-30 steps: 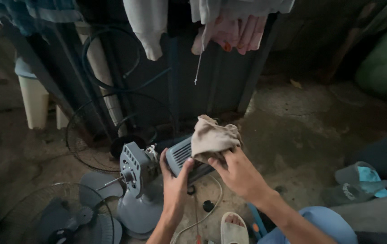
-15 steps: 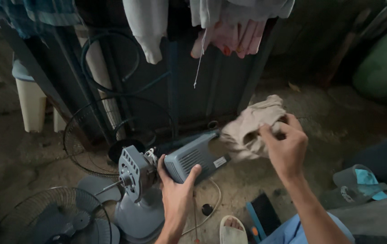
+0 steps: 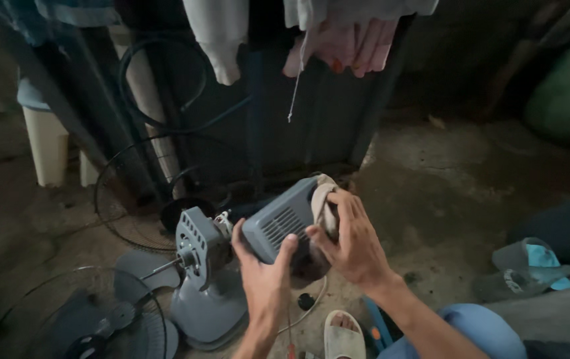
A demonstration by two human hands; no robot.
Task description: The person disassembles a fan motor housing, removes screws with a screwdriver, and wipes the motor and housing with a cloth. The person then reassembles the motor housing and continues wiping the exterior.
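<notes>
My left hand grips a grey-blue plastic fan motor cover from below, its vent slots facing me. My right hand presses a crumpled beige cloth against the cover's right end. Just left of the cover stands the fan's motor housing on its grey round base, with a bare metal shaft sticking out to the left.
Wire fan guards lie on the dirt floor at the lower left, another guard leans behind. A white plastic stool stands at left. Clothes hang overhead. A sandal and my blue-clad knee are below; shoes lie at right.
My right hand lifted the cloth off to the right, then brought it back down onto the cover's right end. My left hand kept holding the cover and tilted it up.
</notes>
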